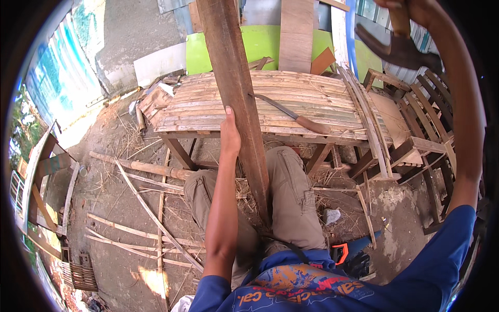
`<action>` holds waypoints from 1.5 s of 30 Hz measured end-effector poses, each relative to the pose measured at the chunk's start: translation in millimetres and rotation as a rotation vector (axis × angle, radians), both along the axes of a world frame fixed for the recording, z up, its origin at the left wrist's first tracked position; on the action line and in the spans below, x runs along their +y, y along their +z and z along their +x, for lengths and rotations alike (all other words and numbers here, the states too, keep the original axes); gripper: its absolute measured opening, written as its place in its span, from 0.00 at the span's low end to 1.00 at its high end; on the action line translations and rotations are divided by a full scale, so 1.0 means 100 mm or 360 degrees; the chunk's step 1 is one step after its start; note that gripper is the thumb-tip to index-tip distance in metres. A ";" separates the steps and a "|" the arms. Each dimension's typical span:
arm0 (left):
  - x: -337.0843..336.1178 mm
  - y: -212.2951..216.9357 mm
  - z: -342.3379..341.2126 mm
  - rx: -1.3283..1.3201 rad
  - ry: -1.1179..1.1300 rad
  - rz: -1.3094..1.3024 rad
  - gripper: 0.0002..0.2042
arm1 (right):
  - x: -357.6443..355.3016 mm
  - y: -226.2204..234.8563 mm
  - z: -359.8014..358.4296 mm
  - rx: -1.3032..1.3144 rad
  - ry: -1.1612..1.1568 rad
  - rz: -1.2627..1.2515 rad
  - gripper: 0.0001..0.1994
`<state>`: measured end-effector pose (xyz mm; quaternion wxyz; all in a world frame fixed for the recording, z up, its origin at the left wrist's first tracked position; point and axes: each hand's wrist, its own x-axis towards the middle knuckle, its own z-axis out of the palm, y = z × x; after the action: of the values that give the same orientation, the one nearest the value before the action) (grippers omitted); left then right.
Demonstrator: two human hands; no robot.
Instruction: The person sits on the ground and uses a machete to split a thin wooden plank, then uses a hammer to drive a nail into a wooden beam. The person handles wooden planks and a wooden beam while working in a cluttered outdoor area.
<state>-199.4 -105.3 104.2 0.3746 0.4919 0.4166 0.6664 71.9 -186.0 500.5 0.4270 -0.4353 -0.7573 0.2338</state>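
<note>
Two hands [230,134] [422,11] hold a beam [234,67] and hammer [403,51].

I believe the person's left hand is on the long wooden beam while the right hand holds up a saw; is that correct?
Not quite: the head view shows the right hand holding up a claw hammer. The left hand is indeed on the long wooden beam.
</note>
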 end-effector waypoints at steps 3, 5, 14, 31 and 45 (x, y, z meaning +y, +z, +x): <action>-0.01 0.02 -0.08 0.0241 0.0183 -0.0172 0.41 | -0.08 -1.10 0.03 0.0266 -0.0050 -0.0277 0.25; -0.01 0.03 -0.01 0.0089 0.0109 -0.0174 0.38 | -0.24 -1.80 -0.05 0.0465 -0.0215 -0.0381 0.22; -0.07 -0.17 0.30 0.0380 0.0246 -0.0002 0.37 | -0.12 -3.42 -0.12 0.1368 -0.0208 -0.0399 0.20; 0.57 -0.50 0.08 -0.0091 0.0158 -0.0234 0.31 | 0.26 -5.35 -0.39 0.0035 -0.0604 -0.0545 0.23; 0.01 -1.72 0.90 0.0642 0.0831 -0.0631 0.42 | 0.13 -6.14 -0.19 0.0228 -0.0442 -0.1069 0.25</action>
<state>-109.0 -104.2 -67.4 0.1906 0.4086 0.7139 0.5358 53.0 -173.3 -113.4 0.3400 -0.6322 -0.5403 0.4390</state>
